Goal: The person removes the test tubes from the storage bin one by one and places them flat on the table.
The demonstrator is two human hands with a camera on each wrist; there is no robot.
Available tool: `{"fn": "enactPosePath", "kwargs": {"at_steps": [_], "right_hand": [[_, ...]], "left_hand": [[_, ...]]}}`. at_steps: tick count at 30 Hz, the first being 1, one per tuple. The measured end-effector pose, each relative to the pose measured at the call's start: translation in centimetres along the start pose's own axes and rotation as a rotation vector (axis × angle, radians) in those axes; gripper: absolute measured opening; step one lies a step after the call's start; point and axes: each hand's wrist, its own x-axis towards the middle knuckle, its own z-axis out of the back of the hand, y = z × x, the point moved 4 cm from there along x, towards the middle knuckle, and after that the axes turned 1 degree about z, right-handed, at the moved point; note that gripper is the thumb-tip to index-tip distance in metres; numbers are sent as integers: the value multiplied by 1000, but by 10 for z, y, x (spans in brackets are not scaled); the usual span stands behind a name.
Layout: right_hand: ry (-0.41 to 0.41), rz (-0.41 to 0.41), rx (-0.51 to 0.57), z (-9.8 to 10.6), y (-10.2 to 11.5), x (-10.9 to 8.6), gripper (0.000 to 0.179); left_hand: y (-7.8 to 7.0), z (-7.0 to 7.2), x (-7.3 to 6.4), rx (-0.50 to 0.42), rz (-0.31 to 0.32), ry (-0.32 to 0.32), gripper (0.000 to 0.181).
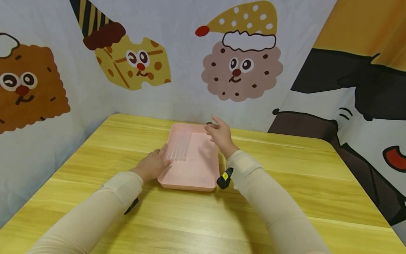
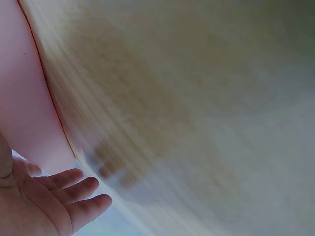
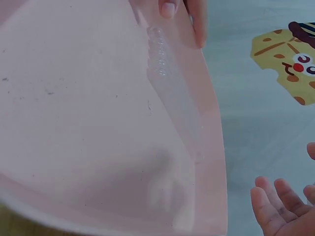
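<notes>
A shallow pink tray (image 1: 201,173) lies on the wooden table, with several clear, slender tubes (image 1: 178,150) side by side along its left wall. My left hand (image 1: 153,163) holds the tray's left rim. In the right wrist view its thumb (image 3: 168,10) is inside the rim and other fingers (image 3: 198,24) are outside. From the left wrist, several of that hand's fingers (image 2: 81,191) look stretched out beyond the tray wall (image 2: 34,98). Above the tray's far right corner, my right hand (image 1: 221,135) is raised with spread fingers and nothing in it.
A small dark thing (image 1: 208,123) shows just behind the tray's far edge, partly hidden; I cannot tell what it is. A cartoon-printed cloth (image 1: 184,98) hangs behind the table (image 1: 285,183). A black device (image 1: 225,178) sits by my right wrist.
</notes>
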Motion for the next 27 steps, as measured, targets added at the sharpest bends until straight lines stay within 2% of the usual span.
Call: {"fn": "enactPosePath", "kwargs": {"at_steps": [11, 27], "right_hand": [[53, -52, -29, -12, -2, 5, 63], [45, -120, 13, -28, -9, 13, 64]], "left_hand": [[-1, 2, -1, -2, 10, 8, 71], [-1, 2, -2, -16, 3, -6, 70]]}}
